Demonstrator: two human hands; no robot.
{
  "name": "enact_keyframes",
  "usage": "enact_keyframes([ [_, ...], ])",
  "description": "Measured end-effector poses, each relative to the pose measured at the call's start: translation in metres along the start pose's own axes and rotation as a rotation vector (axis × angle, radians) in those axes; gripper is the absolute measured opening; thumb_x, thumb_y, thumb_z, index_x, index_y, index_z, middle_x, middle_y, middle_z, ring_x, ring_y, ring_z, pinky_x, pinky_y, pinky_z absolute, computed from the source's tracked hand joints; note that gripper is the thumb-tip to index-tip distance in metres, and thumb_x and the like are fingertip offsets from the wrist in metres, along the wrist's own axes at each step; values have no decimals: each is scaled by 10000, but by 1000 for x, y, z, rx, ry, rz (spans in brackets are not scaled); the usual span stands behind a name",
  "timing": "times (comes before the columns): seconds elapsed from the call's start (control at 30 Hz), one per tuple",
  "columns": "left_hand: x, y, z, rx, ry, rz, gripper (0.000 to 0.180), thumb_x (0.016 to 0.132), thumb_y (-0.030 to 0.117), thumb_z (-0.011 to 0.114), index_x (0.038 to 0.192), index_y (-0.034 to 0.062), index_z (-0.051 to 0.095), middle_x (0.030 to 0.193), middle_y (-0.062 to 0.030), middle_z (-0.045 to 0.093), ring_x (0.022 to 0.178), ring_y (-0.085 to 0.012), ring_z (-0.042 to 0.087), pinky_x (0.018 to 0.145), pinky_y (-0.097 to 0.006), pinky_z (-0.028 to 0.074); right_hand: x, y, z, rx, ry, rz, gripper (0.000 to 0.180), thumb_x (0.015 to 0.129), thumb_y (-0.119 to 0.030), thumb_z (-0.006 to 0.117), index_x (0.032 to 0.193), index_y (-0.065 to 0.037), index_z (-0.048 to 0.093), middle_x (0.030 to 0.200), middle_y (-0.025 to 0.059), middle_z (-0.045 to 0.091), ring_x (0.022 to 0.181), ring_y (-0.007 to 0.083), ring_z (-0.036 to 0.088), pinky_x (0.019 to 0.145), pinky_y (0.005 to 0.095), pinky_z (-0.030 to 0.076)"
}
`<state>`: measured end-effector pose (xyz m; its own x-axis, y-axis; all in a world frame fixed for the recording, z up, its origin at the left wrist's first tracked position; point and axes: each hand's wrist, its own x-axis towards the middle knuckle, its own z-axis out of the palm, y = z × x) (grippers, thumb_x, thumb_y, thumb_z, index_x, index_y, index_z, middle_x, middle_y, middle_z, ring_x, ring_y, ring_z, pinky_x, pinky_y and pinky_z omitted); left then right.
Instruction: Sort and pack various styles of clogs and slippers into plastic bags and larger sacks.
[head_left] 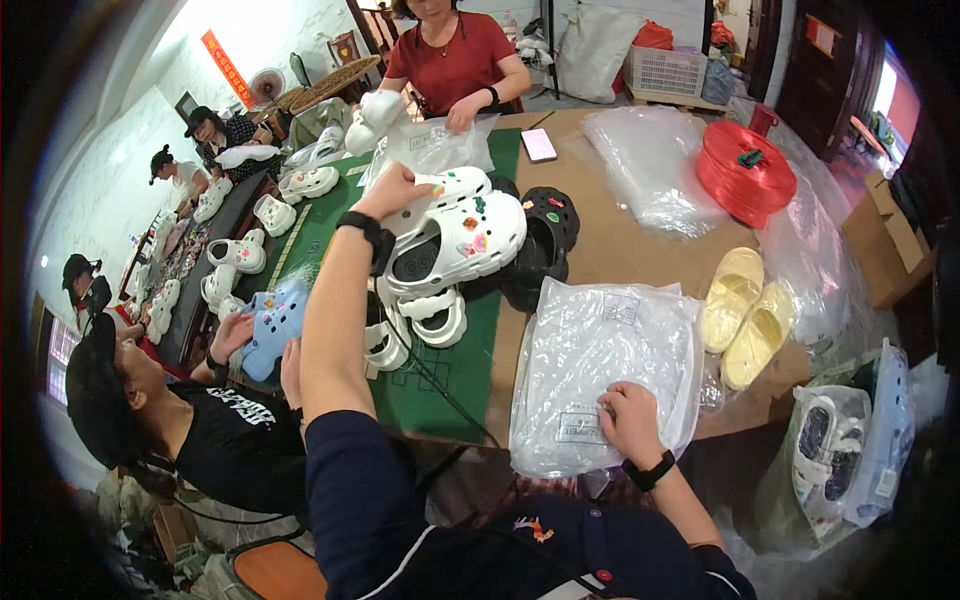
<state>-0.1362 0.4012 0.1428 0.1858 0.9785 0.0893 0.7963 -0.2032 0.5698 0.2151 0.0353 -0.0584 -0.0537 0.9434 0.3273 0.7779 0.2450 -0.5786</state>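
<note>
My left hand [392,190] reaches forward and grips the heel end of a white clog [462,235] decorated with small coloured charms, one of a white pair lying on the green mat [430,385]. My right hand [630,420] presses flat on a stack of clear plastic bags [600,350] at the table's near edge, fingers pinching the top bag. A black clog pair [545,240] lies just right of the white ones. More white clogs [430,320] sit below them.
A person in black at my left holds a blue clog [272,325]. Across the table a person in red bags a white clog [375,118]. Yellow clogs [745,315], a red twine spool [745,170], a phone [539,145] and loose plastic lie on the brown table [640,250].
</note>
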Motion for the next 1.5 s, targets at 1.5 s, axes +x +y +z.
enact_keyframes([
  [1.5,-303,171,255,-745,-196,105,534,823,108,644,1246,-74,373,1204,-190,515,1126,-256,503,981,-341,387,-22,19,-59,342,129,468,467,840,-226,586,1163,101,504,1082,296,594,1072,401,555,938,406,430],
])
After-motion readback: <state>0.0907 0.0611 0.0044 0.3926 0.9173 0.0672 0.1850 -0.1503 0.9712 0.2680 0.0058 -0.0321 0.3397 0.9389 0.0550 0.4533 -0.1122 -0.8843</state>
